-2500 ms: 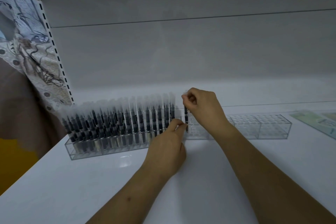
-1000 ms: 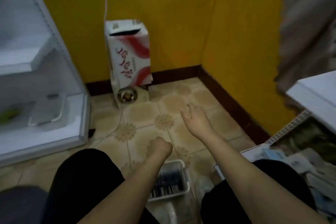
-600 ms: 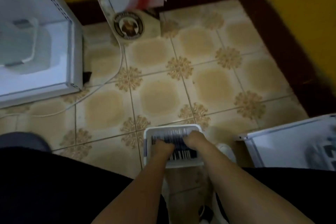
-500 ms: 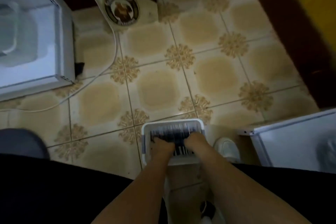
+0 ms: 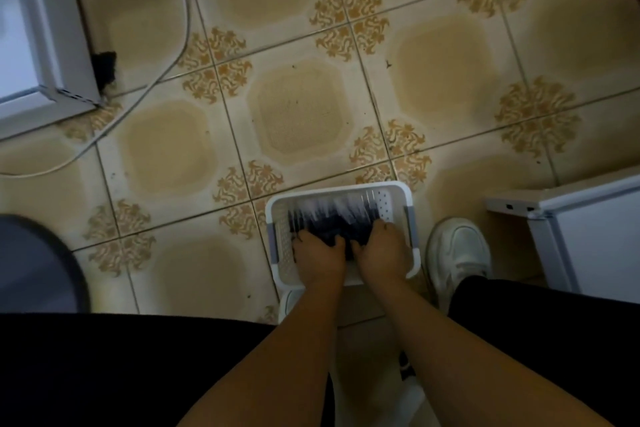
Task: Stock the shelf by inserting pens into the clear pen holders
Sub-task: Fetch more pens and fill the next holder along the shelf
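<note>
Both bare forearms reach forward and down from the bottom of the view, side by side and nearly parallel, converging slightly toward the wrists; the left hand (image 5: 320, 258) lies knuckles up, its fingers curled downward so that the tips are hidden; the right hand (image 5: 381, 253) sits just beside it, also back up, fingers bent down and out of sight; the two hands are close together, almost touching at the thumbs.
</note>
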Demonstrator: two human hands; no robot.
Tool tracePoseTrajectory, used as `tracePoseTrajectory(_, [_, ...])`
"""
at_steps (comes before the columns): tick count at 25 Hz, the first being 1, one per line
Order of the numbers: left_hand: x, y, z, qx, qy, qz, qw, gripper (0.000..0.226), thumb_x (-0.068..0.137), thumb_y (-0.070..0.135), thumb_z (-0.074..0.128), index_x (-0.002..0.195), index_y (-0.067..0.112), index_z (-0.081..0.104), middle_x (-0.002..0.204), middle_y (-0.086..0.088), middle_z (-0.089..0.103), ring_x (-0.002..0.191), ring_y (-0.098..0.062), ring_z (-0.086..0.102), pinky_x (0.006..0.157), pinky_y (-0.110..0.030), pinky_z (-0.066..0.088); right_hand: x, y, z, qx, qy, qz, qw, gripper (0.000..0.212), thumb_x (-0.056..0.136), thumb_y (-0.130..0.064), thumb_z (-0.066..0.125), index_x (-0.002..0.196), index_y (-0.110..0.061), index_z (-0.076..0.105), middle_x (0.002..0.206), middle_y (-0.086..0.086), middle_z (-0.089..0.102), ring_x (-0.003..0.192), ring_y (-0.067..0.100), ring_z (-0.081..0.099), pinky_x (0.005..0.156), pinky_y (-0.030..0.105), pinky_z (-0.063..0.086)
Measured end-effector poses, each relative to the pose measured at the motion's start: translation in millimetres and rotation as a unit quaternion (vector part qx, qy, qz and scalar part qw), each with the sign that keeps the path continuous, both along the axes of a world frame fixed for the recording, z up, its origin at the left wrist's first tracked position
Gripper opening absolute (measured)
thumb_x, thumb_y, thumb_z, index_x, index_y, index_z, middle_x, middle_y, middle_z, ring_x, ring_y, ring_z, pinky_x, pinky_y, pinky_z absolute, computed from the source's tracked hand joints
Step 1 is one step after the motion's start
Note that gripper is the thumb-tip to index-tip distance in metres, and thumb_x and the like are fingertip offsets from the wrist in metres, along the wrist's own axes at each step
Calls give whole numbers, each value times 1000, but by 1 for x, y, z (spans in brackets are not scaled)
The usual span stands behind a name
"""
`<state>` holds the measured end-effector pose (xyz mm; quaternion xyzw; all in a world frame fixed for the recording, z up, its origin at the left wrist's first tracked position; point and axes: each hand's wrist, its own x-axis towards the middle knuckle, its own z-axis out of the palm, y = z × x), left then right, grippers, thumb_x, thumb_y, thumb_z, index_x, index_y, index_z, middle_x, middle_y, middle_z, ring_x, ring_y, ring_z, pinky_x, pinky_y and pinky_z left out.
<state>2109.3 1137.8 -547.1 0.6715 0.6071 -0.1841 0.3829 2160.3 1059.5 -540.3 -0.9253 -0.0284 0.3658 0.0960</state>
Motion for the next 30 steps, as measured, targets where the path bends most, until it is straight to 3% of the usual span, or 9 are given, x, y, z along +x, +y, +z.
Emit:
tracePoseTrajectory(4, [-2,5,3,-43,-50,31,997,59,85,32,72,131,2,50,127,-16,59,115,-34,59,95,-40,51,3,-5,-5,107,39,-73,991,42,90,-30,66,122,-5,56,116,15,64,102,30,62,80,36,52])
tracePoseTrajectory(6, [-2,6,5,-78,-83,39,993,52,87,24,72,131,4,54,127,-13,63,115,-30,61,89,-27,47,6,-8,-4,152,66,-78,983,35,91,-24,66,120,-5,57,113,14,65,100,28,63,75,30,47])
tracePoseTrajectory(8, [0,8,4,-102,-102,54,988,48,87,20,72,130,5,56,127,-13,63,115,-29,61,85,-24,45,9,-8,-3,190,98,-91,973,31,93,-20,65,119,-5,58,112,12,65,99,25,62,73,26,43])
tracePoseTrajectory(13, [5,10,7,-140,-105,110,978,51,89,27,70,132,4,54,129,-14,63,114,-28,61,88,-28,49,8,-4,-4,222,133,-117,959,35,95,-27,61,125,-9,55,117,11,62,91,16,57,76,27,44])
tracePoseTrajectory(18, [11,13,6,-197,-80,155,965,86,89,40,69,153,4,24,152,-13,39,135,-32,45,109,-41,42,10,-2,-2,249,174,-179,936,38,96,-26,58,130,-12,50,126,8,59,106,19,57,86,29,45])
tracePoseTrajectory(23, [15,13,10,-240,-95,215,942,81,93,43,61,153,6,24,153,-16,38,134,-34,45,109,-45,41,7,8,4,242,218,-207,922,51,102,-36,47,145,-11,38,140,0,46,131,27,47,102,32,40])
tracePoseTrajectory(25, [18,14,12,-255,-95,231,934,79,95,44,57,154,5,22,153,-18,38,134,-36,45,109,-47,42,4,15,5,238,225,-245,912,56,104,-41,40,148,-7,34,146,9,42,134,30,43,104,33,39])
tracePoseTrajectory(30, [17,9,14,-233,-69,168,955,81,97,53,46,154,3,19,151,-20,41,131,-36,48,105,-44,44,-5,23,3,191,151,-201,949,66,102,-55,30,141,-4,43,143,19,45,130,34,45,110,48,37])
